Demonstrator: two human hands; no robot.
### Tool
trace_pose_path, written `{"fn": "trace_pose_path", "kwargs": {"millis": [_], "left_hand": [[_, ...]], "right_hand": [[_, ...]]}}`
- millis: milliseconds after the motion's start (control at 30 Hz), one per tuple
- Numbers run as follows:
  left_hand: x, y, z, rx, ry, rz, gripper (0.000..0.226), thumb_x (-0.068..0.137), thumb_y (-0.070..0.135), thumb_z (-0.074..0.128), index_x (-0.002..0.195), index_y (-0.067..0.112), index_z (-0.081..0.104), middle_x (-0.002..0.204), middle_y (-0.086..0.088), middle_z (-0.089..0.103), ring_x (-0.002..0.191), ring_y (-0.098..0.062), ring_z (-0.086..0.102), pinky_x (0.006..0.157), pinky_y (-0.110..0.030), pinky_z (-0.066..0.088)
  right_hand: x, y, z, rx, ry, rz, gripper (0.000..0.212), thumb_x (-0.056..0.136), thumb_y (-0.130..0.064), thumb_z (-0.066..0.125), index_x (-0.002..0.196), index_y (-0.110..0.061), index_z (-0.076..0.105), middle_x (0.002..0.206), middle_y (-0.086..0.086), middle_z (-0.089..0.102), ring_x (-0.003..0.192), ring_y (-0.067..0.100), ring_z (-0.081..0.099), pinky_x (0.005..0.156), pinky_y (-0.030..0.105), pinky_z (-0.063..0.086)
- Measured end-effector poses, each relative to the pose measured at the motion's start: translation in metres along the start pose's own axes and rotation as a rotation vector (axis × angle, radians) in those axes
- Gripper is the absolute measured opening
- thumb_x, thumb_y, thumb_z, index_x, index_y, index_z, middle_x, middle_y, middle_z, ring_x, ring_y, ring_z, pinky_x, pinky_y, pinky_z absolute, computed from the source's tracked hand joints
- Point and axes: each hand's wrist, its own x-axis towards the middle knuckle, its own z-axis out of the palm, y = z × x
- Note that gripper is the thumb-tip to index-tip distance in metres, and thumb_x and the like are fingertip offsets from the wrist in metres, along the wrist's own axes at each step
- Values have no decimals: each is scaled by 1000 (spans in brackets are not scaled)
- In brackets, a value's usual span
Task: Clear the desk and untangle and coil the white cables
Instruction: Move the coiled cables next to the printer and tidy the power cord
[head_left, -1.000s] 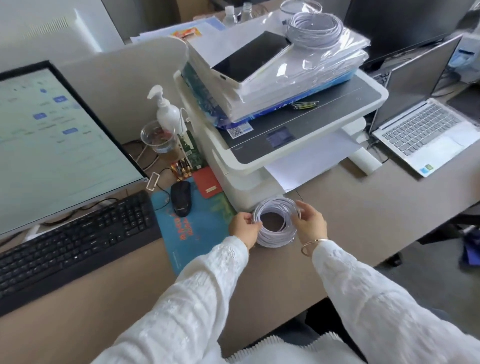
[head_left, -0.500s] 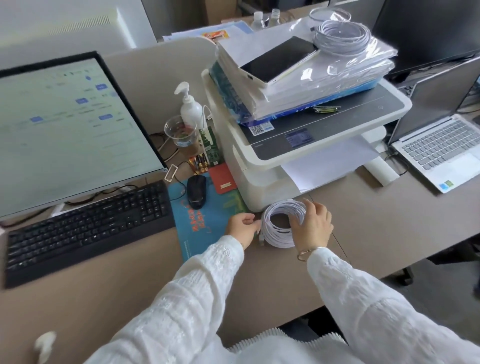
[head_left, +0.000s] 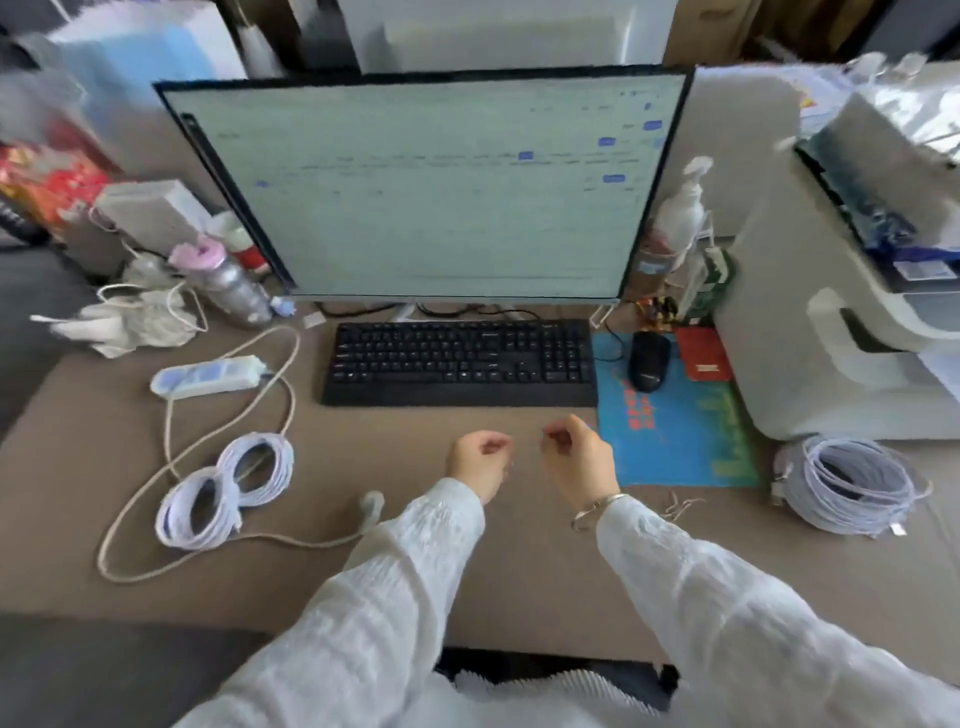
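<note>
While both hands hover empty over the bare brown desk at centre frame, the left hand (head_left: 480, 457) and right hand (head_left: 579, 457) sit near each other, fingers loosely curled, gripping nothing. A round coil of white cable (head_left: 852, 483) lies at right, beside the white printer base (head_left: 810, 332). A figure-eight bundle of white cable (head_left: 223, 491) lies at lower left, ringed by the beige cord (head_left: 171, 457) of a white power strip (head_left: 208, 375). Risk: lifting the bundle could snag that cord, dragging the strip and re-tangling the loops.

Both hands (head_left: 480, 460) (head_left: 579, 457) hover empty before the keyboard (head_left: 460, 364).
</note>
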Motion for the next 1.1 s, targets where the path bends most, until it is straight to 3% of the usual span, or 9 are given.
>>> {"fn": "trace_pose_path", "kwargs": {"millis": [200,433,567,600,700,833,900,1000,1100], "left_hand": [[5,-51,-167,-106,184,-82,25,91,-7,56,75,12,57,67,-8,55,47,-6,54,46,-15,45],[4,-105,-307,-1,400,-169,9,86,8,63,82,15,68,77,-9,68,72,-25,60,78,-36,52],[9,-121,-361,3,622,-195,13,85,12,64,85,22,55,96,-9,64,90,-31,62,90,-41,51],[8,-121,-371,30,615,-219,11,86,14,64,94,18,57,101,-9,63,94,-31,60,92,-40,49],[13,-133,-394,165,548,-318,57,90,24,66,140,8,43,134,-10,53,121,-29,52,103,-36,39],[21,-137,-400,60,372,-291,73,91,22,65,152,27,24,146,-6,46,130,-26,48,109,-43,39],[27,-138,-399,100,315,-291,75,92,21,64,154,25,21,151,-4,40,135,-25,42,111,-38,35],[34,-134,-394,137,274,-274,56,92,15,62,144,12,41,136,-7,55,122,-26,54,98,-32,42],[36,-129,-386,151,298,-242,16,88,12,66,103,13,63,84,1,65,87,-24,62,76,-26,43]], "right_hand": [[-28,-75,136,11,-171,15,17,87,-7,58,102,-8,67,101,8,70,97,24,63,70,10,31],[-58,-129,254,-38,-331,141,25,88,-18,55,112,-16,63,110,3,66,107,24,59,83,21,39],[-65,-153,301,-68,-426,168,20,84,-25,61,94,-8,66,95,14,72,94,33,65,85,33,51],[-67,-157,312,-72,-444,168,20,84,-29,64,89,-10,66,93,14,72,92,31,66,85,34,52],[-73,-163,336,-60,-470,179,26,80,-39,70,88,-15,65,92,3,71,88,21,64,77,29,49],[-83,-170,355,-64,-505,214,32,81,-33,69,106,-14,60,101,1,67,89,17,61,74,24,46],[-83,-172,361,-78,-519,225,41,79,-30,71,112,-13,55,106,4,66,91,18,60,74,25,45],[-79,-172,360,-96,-516,252,47,77,-22,72,116,-10,49,107,8,62,94,24,61,73,28,47],[-71,-164,350,-48,-478,275,38,79,-15,68,112,-15,48,99,4,60,84,22,58,68,25,43]]}}
